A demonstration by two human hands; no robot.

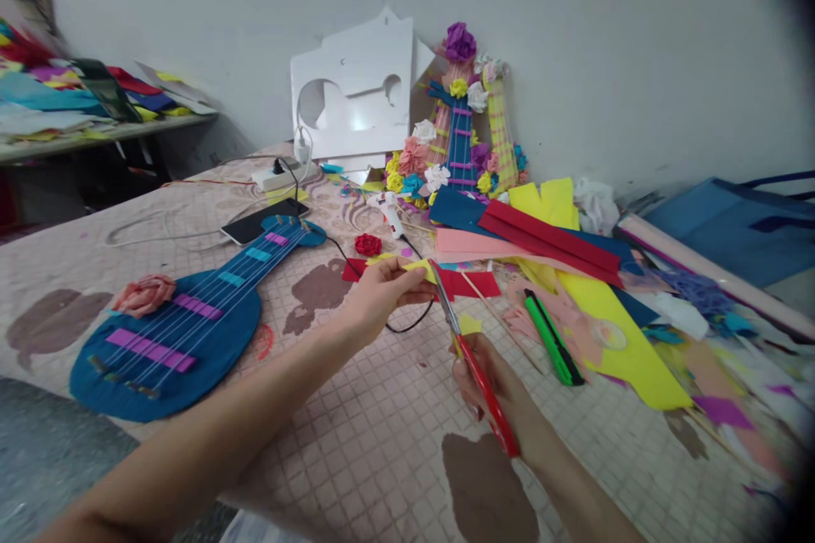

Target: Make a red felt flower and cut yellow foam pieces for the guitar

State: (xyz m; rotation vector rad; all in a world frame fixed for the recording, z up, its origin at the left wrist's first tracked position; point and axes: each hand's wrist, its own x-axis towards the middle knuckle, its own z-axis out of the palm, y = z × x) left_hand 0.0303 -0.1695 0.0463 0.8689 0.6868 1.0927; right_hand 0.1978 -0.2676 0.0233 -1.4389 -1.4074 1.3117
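Note:
My left hand [380,293] pinches a small yellow paper strip [423,269] above the table. My right hand [493,386] grips red-handled scissors [474,361], whose blades point up and close on the strip's right end. A small yellow offcut [469,324] lies beside the blades. Red paper pieces [468,282] lie just behind the strip. A blue felt guitar [191,327] with pink and teal bars and a pink paper rose [144,293] lies to the left.
Coloured sheets [541,229] pile at the right with a green utility knife [553,348]. A white glue gun [390,210], a phone [262,221], a power strip [275,178] and cables lie behind. Flower-decorated guitars [462,136] and white cardboard [353,93] lean on the wall.

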